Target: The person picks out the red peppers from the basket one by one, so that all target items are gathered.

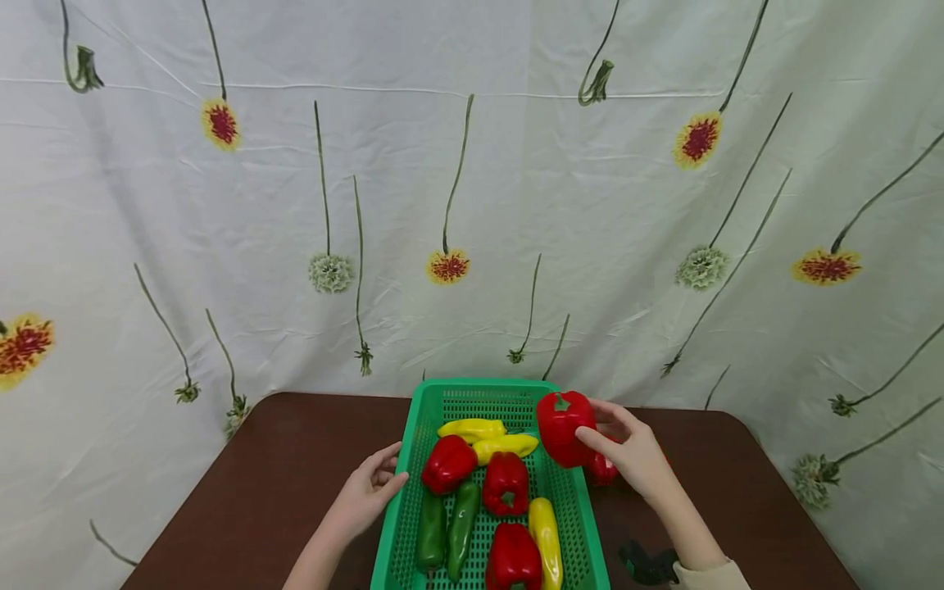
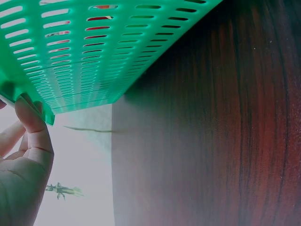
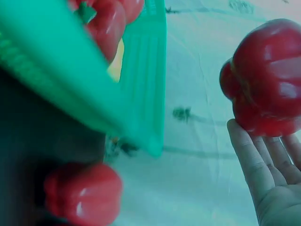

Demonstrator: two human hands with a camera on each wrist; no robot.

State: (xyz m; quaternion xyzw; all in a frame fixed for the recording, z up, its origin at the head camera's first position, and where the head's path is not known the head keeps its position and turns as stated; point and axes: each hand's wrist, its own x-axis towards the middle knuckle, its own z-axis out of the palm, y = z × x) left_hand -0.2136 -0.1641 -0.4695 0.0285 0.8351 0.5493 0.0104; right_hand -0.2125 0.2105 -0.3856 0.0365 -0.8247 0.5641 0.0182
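Green plastic makes up the slatted basket [image 1: 389, 533] on the dark brown desk [image 1: 310, 475]; hours are read round the basket's middle, twelve being its far end. Nearest, at five o'clock inside it, lies a glossy red pepper [image 1: 514, 561], with a long yellow pepper [image 1: 546, 541] just beside it at four. Outside, also towards four, a dark object [image 1: 649, 565] sits on the desk, too unclear to name. Two long green peppers [image 1: 463, 524] lie side by side at seven. Further in, a second red pepper [image 1: 506, 479] lies towards one, and a third red pepper [image 1: 449, 465] at ten.

The hands are well apart. At nine, the left hand [image 1: 369, 490] touches the rim with thumb and fingertips; whether it grips, I cannot tell. Just outside the basket at two, another red pepper [image 1: 601, 471] rests on the desk. Above that, the right hand [image 1: 634, 452] holds a raised red pepper [image 1: 562, 430] between thumb and fingers, up by the rim at one to two o'clock. Two yellow peppers [image 1: 505, 447] lie at twelve, and a flower-printed cloth [image 1: 413, 180] hangs behind the desk.
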